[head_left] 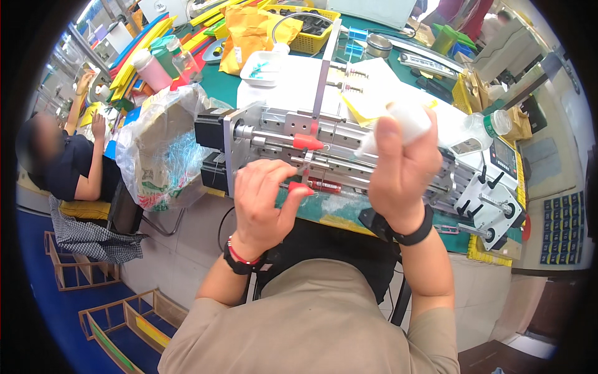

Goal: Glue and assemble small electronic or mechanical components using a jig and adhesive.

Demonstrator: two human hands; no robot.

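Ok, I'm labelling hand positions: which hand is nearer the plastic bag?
Left. The left hand is to the right of the plastic bag; the right hand is much farther right, holding a white bottle.

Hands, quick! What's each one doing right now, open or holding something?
Left hand: curled beside the metal machine; can't tell if it's gripping anything.
Right hand: closed around a white bottle.

The right fingers (428, 148) hold a white bottle (409, 121) above a metal machine (358, 165).
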